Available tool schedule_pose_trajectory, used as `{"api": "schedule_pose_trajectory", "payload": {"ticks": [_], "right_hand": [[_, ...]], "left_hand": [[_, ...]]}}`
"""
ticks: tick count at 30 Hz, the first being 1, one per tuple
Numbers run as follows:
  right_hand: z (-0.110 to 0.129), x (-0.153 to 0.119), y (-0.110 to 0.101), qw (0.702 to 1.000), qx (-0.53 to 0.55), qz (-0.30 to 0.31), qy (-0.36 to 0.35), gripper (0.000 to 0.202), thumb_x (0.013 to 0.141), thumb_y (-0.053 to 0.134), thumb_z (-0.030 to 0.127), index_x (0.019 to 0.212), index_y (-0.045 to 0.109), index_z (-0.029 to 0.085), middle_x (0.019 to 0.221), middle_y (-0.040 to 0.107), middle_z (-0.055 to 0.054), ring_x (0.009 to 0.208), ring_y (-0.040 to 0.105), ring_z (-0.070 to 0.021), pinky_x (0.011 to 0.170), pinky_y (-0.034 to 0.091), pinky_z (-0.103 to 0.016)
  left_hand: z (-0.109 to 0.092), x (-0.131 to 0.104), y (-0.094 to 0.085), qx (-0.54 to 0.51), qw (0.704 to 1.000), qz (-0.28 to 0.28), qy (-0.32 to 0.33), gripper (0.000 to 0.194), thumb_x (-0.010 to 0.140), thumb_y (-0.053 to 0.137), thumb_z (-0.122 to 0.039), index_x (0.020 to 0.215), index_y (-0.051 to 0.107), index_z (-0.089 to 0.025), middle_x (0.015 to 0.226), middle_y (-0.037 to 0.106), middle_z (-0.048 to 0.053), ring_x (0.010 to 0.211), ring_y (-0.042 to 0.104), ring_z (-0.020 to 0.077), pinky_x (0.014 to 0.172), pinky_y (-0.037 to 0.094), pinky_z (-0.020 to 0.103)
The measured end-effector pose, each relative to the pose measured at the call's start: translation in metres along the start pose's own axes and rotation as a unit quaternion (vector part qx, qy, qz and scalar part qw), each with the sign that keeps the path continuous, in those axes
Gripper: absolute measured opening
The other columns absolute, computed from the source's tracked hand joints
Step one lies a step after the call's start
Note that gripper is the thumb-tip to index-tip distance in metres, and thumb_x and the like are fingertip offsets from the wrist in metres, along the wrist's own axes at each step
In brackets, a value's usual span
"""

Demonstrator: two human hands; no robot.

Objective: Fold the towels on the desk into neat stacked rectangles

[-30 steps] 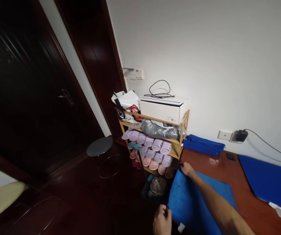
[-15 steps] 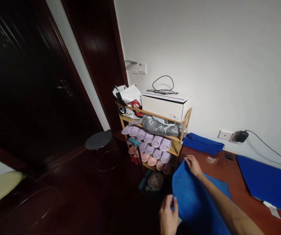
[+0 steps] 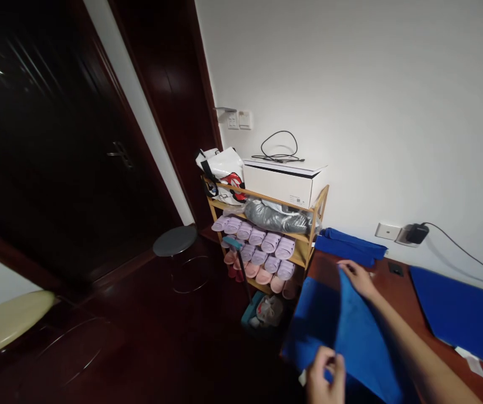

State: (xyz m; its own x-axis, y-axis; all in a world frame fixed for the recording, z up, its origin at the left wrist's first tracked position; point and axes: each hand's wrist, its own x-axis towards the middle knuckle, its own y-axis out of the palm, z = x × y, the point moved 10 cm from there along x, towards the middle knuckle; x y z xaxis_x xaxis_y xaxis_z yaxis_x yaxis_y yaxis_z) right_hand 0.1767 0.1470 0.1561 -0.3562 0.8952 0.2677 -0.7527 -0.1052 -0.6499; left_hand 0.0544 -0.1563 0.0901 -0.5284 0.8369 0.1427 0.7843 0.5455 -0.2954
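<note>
A blue fabric sheet [image 3: 361,336] is lifted over the near left part of the brown tabletop [image 3: 409,314]. My right hand [image 3: 358,279] pinches its upper corner, fingers closed. Lower down, my left hand [image 3: 326,375] is closed on the near edge of the same sheet, thumb against fingers. Between the hands the edge runs taut and nearly straight. More blue fabric [image 3: 314,311] lies beneath in shadow; I cannot tell whether it is part of the same piece.
Behind the table's left end stands a wooden rack [image 3: 311,238] with slippers, a white box [image 3: 281,182] and a bag. Folded blue fabric [image 3: 348,247] lies by the wall, a flat blue panel [image 3: 464,314] to the right. A grey stool [image 3: 176,241] stands left.
Both hands have moved right with the sheet's edge, the left one also slightly down. The sheet has swung rightward, uncovering the blue fabric beneath.
</note>
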Motion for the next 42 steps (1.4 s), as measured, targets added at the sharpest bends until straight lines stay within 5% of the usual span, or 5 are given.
{"api": "schedule_pose_trajectory", "payload": {"ticks": [4, 7, 18, 33, 42], "right_hand": [[0.026, 0.019, 0.114, 0.994, -0.061, 0.093, 0.005, 0.027, 0.093, 0.055, 0.038, 0.096, 0.077, 0.022, 0.112, 0.076, -0.011, 0.108, 0.069, -0.0266, 0.099, 0.052, -0.039], [0.022, 0.014, 0.158, 0.985, -0.111, 0.13, 0.024, 0.023, 0.09, 0.057, 0.026, 0.103, 0.077, 0.023, 0.119, 0.074, -0.01, 0.113, 0.067, -0.0263, 0.099, 0.05, -0.038], [0.02, 0.012, 0.161, 0.976, -0.139, 0.165, 0.026, 0.026, 0.091, 0.058, 0.02, 0.11, 0.076, 0.02, 0.12, 0.073, -0.014, 0.115, 0.067, -0.0265, 0.103, 0.047, -0.036], [0.104, -0.09, -0.074, 0.989, 0.037, 0.11, -0.097, 0.034, 0.091, 0.06, 0.05, 0.103, 0.081, 0.027, 0.099, 0.077, -0.009, 0.092, 0.069, -0.026, 0.088, 0.055, -0.038], [0.119, -0.157, -0.237, 0.995, 0.09, -0.036, -0.036, 0.042, 0.082, 0.071, 0.061, 0.101, 0.082, 0.026, 0.106, 0.08, -0.008, 0.1, 0.073, -0.0275, 0.09, 0.058, -0.04]], "left_hand": [[0.054, 0.039, -0.092, 0.143, 0.983, -0.112, 0.018, 0.042, 0.097, 0.047, -0.055, 0.075, 0.069, -0.026, 0.076, 0.07, 0.007, 0.076, 0.067, 0.0258, 0.074, 0.053, 0.037], [0.085, 0.044, -0.116, 0.197, 0.967, -0.158, 0.027, 0.04, 0.094, 0.05, -0.053, 0.07, 0.066, -0.027, 0.081, 0.069, 0.009, 0.079, 0.066, 0.0283, 0.078, 0.052, 0.041], [0.128, 0.039, -0.108, 0.13, 0.974, -0.184, 0.0, 0.067, 0.093, 0.041, -0.081, 0.086, 0.079, -0.026, 0.083, 0.074, 0.01, 0.078, 0.072, 0.0275, 0.075, 0.059, 0.037], [0.044, 0.044, -0.098, 0.127, 0.982, -0.054, 0.129, 0.053, 0.098, 0.044, -0.065, 0.09, 0.078, -0.026, 0.086, 0.08, 0.01, 0.081, 0.078, 0.0273, 0.075, 0.062, 0.038], [-0.157, 0.087, -0.118, 0.095, 0.97, 0.021, 0.224, 0.027, 0.089, 0.061, -0.049, 0.087, 0.074, -0.026, 0.089, 0.081, 0.004, 0.084, 0.076, 0.0242, 0.08, 0.061, 0.034]]}}
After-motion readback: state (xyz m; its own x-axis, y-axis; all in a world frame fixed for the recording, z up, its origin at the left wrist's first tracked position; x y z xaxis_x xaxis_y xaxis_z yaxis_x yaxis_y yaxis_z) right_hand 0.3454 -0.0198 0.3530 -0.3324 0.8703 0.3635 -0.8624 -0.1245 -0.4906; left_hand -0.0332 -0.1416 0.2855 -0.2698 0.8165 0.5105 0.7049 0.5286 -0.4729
